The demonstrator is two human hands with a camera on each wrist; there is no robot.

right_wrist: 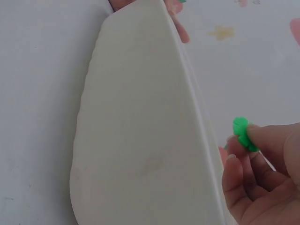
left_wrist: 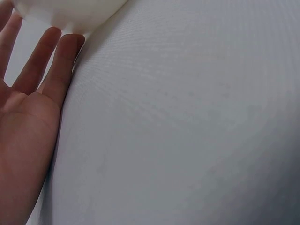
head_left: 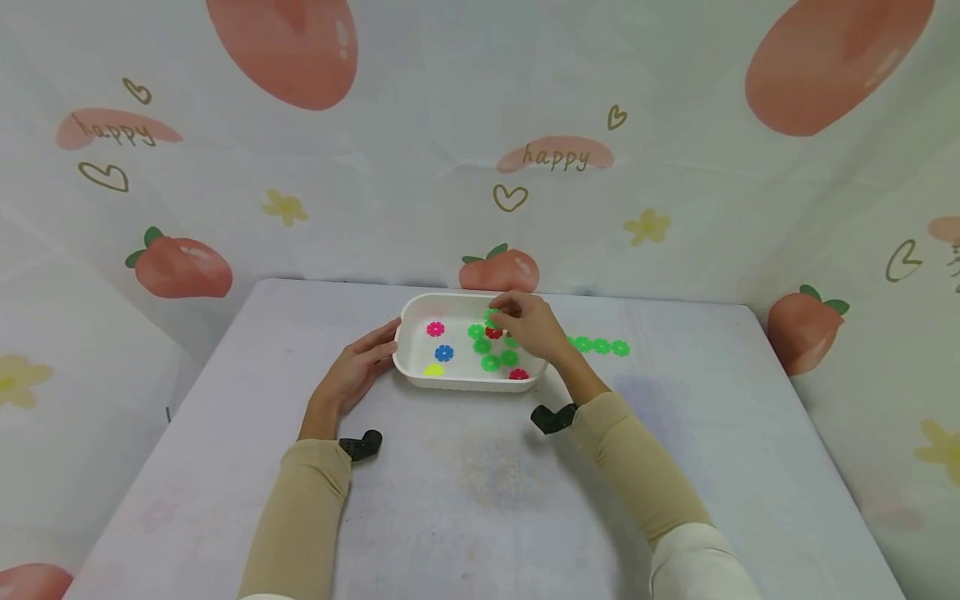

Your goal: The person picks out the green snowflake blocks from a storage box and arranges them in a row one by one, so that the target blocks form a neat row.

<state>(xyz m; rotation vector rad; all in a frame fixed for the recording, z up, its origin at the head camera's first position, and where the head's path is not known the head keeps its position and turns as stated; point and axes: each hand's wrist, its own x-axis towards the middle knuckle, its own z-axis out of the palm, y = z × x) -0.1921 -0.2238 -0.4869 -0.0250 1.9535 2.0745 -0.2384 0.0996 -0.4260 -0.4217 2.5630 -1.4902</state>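
A white tray (head_left: 468, 385) holds several flower-shaped plastic discs: green discs (head_left: 491, 362), a blue disc (head_left: 444, 353), a pink disc (head_left: 436, 329), a yellow disc (head_left: 434, 369) and some red ones. Over its right part, my right hand (head_left: 528, 327) pinches one green notched disc (right_wrist: 241, 132) between thumb and fingertip, above the rim in the right wrist view. At the tray's left end my left hand (head_left: 351, 372) rests its extended fingers against the outer wall. In the left wrist view those fingers (left_wrist: 40, 61) touch the tray's side.
To the right of the tray, several green discs (head_left: 602, 346) lie in a row on the white-covered table (head_left: 450, 492), partly hidden by my right hand. A fruit-printed cloth backdrop (head_left: 420, 192) stands behind the table's back edge. Both wrists carry black camera mounts (head_left: 555, 418).
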